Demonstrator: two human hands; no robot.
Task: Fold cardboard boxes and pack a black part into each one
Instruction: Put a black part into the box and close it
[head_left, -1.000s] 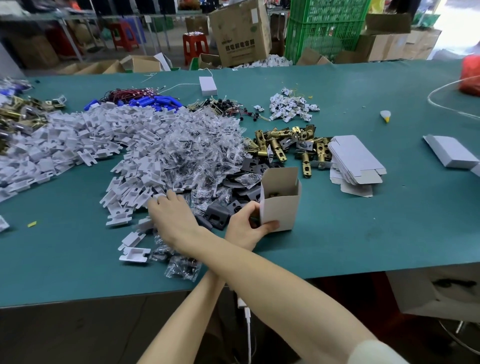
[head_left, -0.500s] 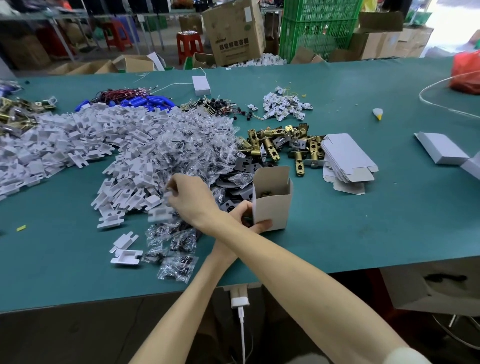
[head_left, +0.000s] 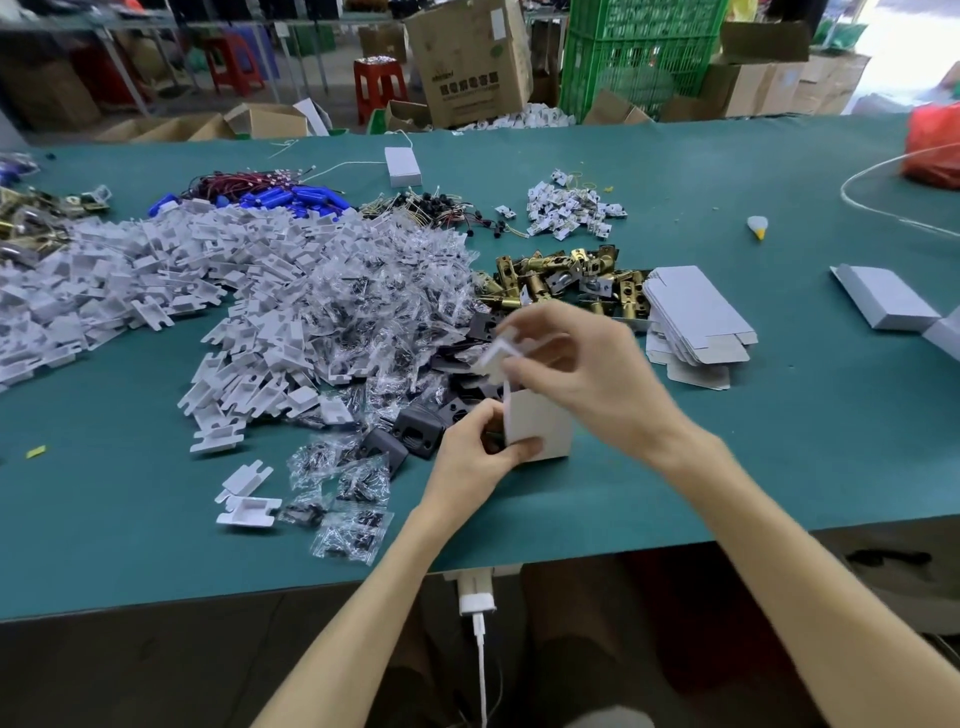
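A small open cardboard box stands upright on the green table near the front edge. My left hand grips its lower left corner. Just above the box's open top, my right hand pinches a white plastic insert; the hand hides most of the opening. Several black parts lie in a heap immediately left of the box. A stack of flat, unfolded boxes lies to the right, behind my right hand.
A wide pile of white inserts and clear screw bags covers the table's left half. Brass latches lie behind the box. Closed grey boxes sit at the far right. Loose bags lie near the front edge.
My right hand picked a white insert from the pile on the left and carried it right, over the box. The arms are no longer crossed. My left hand stayed on the box.
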